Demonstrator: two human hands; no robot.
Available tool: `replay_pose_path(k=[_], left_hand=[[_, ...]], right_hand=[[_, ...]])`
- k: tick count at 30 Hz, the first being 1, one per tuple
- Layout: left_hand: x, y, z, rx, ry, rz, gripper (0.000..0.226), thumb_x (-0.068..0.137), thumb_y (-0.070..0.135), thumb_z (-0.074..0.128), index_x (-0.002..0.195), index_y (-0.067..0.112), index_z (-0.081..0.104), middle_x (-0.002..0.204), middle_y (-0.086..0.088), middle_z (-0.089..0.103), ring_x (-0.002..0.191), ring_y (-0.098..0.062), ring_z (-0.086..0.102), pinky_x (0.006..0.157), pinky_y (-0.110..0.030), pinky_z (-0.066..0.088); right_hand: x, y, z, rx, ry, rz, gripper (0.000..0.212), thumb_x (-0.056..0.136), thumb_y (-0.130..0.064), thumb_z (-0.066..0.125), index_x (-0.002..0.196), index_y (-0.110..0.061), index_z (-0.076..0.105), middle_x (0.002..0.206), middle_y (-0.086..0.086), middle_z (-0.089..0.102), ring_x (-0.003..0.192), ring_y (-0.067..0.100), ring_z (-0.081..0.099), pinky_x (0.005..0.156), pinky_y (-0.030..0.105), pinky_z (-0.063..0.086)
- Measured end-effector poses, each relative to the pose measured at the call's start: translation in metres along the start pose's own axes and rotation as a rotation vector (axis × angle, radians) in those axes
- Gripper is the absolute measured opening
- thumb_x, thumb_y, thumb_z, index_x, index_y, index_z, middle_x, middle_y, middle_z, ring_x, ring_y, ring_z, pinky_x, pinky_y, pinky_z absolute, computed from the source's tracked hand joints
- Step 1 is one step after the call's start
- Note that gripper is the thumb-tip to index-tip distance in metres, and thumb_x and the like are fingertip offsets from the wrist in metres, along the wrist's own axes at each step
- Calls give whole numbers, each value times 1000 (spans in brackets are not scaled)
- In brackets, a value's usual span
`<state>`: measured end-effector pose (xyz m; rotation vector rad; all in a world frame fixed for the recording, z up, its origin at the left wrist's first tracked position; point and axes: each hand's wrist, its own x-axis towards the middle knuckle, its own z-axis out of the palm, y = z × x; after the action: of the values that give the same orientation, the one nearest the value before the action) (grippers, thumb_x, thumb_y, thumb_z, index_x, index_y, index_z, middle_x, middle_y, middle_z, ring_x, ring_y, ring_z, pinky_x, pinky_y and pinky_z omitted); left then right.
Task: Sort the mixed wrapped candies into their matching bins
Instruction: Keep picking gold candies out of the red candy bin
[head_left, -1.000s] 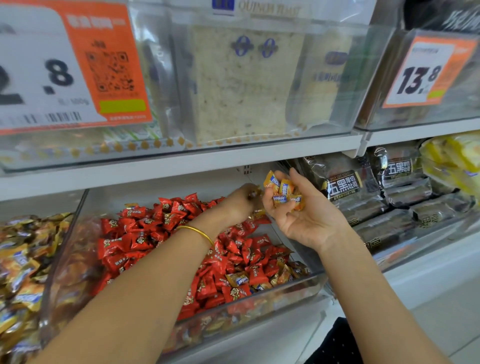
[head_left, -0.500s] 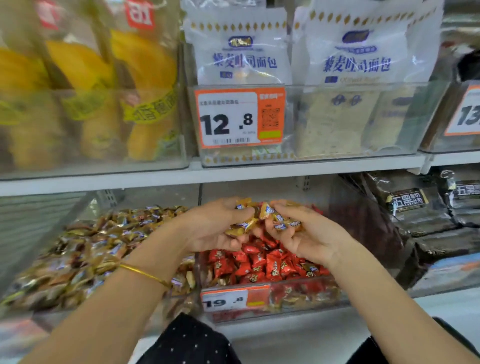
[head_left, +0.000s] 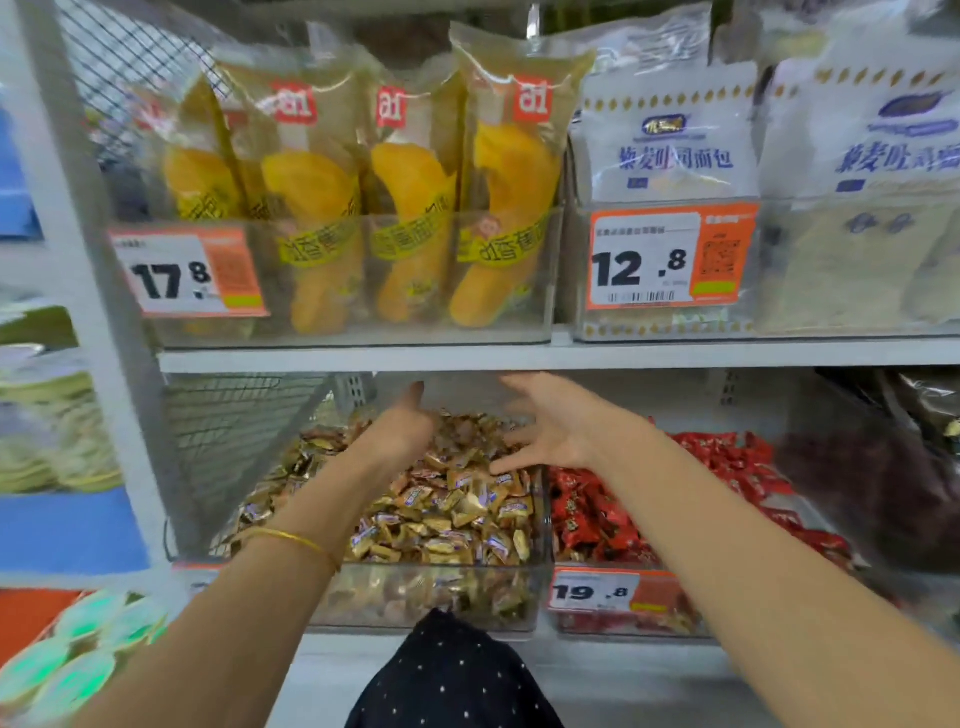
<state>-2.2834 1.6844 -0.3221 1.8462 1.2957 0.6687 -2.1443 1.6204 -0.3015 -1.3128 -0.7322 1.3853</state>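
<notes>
Left hand (head_left: 402, 431), right hand (head_left: 550, 423) above bin (head_left: 441, 597)

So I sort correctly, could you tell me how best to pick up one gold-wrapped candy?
Pinch a gold-wrapped candy across its small pillow body, from above and the front: it lies loose on top, and the clear bin is walled at the sides with a shelf over its back.

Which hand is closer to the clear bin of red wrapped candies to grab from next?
Probably the right. The open right hand hovers nearest the red wrapped candies; the left hand is farther off, over the gold wrapped candies.
</notes>
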Motion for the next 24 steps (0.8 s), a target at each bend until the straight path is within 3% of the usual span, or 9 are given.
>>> replay_pose_path(k=[4, 7, 9, 13, 17, 19, 21, 22, 24], left_hand=[[-20, 20, 32, -96, -31, 289, 37, 95, 0, 40, 127, 14, 50, 134, -7, 51, 108, -12, 54, 90, -28, 47], [-26, 48, 79, -188, -158, 436, 31, 93, -4, 39, 105, 19, 56, 114, -5, 60, 96, -13, 60, 81, -29, 52], [-27, 66, 118, -151, -293, 496, 28, 93, -2, 42, 103, 18, 59, 108, -3, 62, 96, -15, 61, 81, -31, 53], [-24, 97, 199, 105, -520, 606, 26, 93, 5, 50, 116, 8, 63, 115, -4, 63, 103, -13, 58, 77, -12, 43], [-14, 110, 260, 463, -746, 814, 37, 93, 15, 53, 129, 6, 55, 136, -10, 52, 125, -22, 45, 98, -24, 33], [-5, 105, 283, 611, -856, 879, 47, 94, 25, 53, 139, 17, 44, 149, -5, 36, 137, -21, 31, 111, -27, 24], [5, 97, 297, 891, -891, 825, 56, 93, 44, 48, 145, 32, 30, 156, 1, 18, 144, -23, 13, 117, -42, 12], [11, 94, 300, 1006, -893, 767, 59, 92, 50, 46, 145, 36, 26, 157, 3, 13, 145, -23, 7, 117, -48, 8], [20, 92, 299, 1101, -878, 705, 63, 90, 53, 47, 146, 37, 22, 157, 4, 13, 145, -23, 4, 116, -50, 7]], right_hand=[[-30, -1, -60, -6, -17, -103, 29, 95, 0, 46, 123, -4, 51, 131, 17, 48, 115, 39, 52, 75, 51, 56], [-61, -1, -123, -158, 172, -199, 23, 94, -1, 48, 115, -6, 57, 122, 16, 56, 107, 35, 60, 73, 48, 58], [-79, 0, -164, -325, 348, -211, 19, 94, -1, 48, 109, -8, 58, 118, 19, 60, 98, 31, 64, 71, 43, 59], [-99, 7, -226, -592, 538, -167, 24, 97, 0, 36, 104, -7, 58, 109, 21, 64, 92, 28, 64, 76, 36, 54], [-90, 19, -253, -969, 462, 74, 28, 92, 7, 37, 100, -10, 58, 92, 12, 58, 82, 26, 56, 70, 36, 48], [-81, 24, -259, -1173, 415, 208, 22, 91, 4, 42, 101, -6, 59, 83, 9, 52, 80, 27, 53, 71, 38, 49], [-77, 27, -257, -1371, 367, 276, 16, 93, 1, 42, 93, -5, 57, 75, 5, 45, 87, 24, 51, 78, 31, 47], [-75, 28, -257, -1410, 332, 308, 19, 93, 2, 40, 97, -4, 58, 75, 4, 43, 91, 24, 51, 81, 30, 46], [-71, 30, -256, -1430, 244, 372, 39, 94, 5, 35, 127, -5, 51, 88, 7, 49, 94, 24, 53, 88, 30, 44]])
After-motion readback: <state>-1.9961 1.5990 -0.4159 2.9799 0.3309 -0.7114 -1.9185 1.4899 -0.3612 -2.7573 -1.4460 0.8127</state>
